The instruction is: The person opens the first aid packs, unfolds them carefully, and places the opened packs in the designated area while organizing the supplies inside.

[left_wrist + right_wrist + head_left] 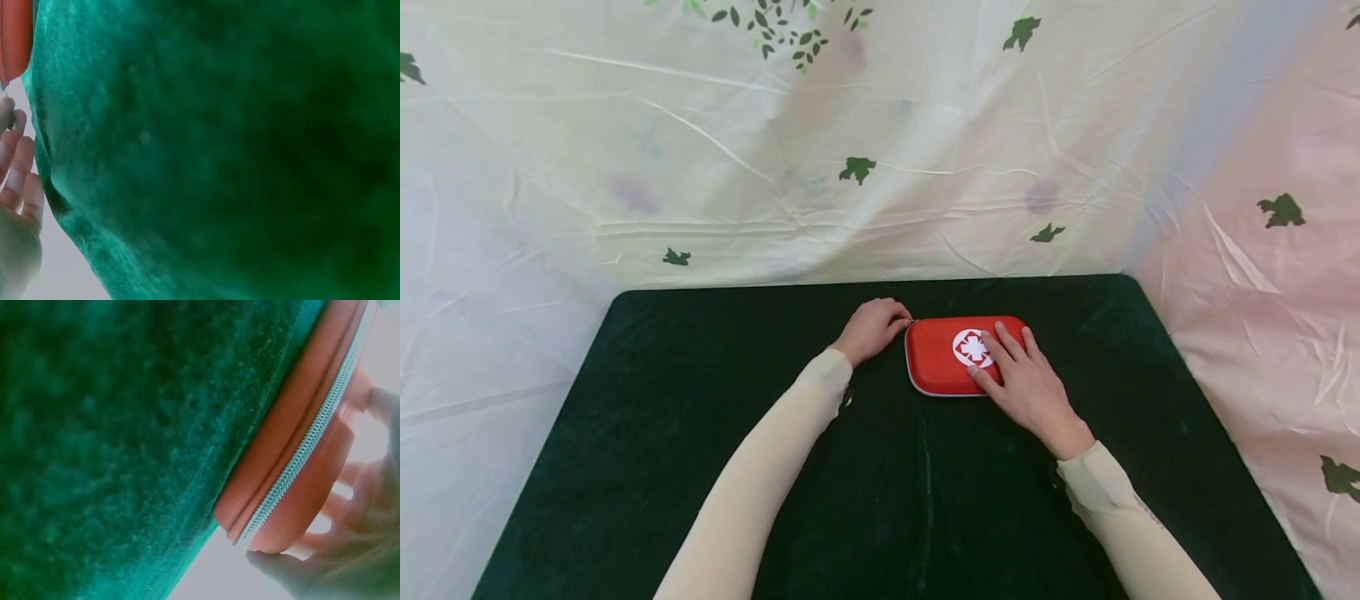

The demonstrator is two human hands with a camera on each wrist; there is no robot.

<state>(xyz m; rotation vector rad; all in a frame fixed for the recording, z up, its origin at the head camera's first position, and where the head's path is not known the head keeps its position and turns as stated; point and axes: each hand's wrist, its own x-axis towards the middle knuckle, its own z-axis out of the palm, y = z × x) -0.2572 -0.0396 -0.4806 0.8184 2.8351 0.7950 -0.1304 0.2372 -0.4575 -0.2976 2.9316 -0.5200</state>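
Observation:
A red zippered first-aid case (934, 358) with a white cross emblem lies flat on the dark green cloth. At its far left corner, the left hand (872, 327) pinches the zipper pull (913, 322) between thumb and fingertips. The left wrist view catches the fingers of this hand (19, 169) beside the case's red edge (14, 40). Spread fingers of the right hand (1026, 379) rest on the case's lid, partly covering the emblem. In the right wrist view the closed zipper (300, 450) runs along the case's side, with the right hand (350, 531) over the lid.
Dark green velvety cloth covers the table (700, 417). Behind it hangs a pale curtain (737, 167) printed with leaves, and a pinkish part of it (1247, 250) falls on the right. Cream sleeves (760, 475) cover both forearms.

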